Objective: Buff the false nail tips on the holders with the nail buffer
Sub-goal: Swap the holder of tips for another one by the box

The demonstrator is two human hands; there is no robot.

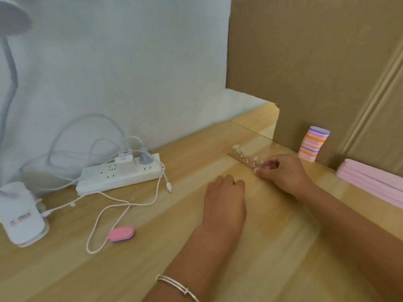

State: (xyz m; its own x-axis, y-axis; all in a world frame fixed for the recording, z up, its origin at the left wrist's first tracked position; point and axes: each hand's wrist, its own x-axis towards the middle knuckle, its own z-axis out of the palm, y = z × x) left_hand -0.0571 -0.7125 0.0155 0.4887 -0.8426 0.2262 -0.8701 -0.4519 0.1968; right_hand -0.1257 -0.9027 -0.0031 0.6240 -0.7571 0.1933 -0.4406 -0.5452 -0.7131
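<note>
A wooden strip with several small metal holders carrying false nail tips lies on the table, right of centre. My right hand is at the strip's near end, its fingers pinching the nearest holder there. My left hand rests on the table just left of it, fingers curled under, holding nothing that I can see. A pink and purple nail buffer lies alone on the table to the left, away from both hands.
A stack of buffers stands against the cardboard wall at the right, with a pile of pink strips beside it. A white power strip with cables and a lamp base occupy the left.
</note>
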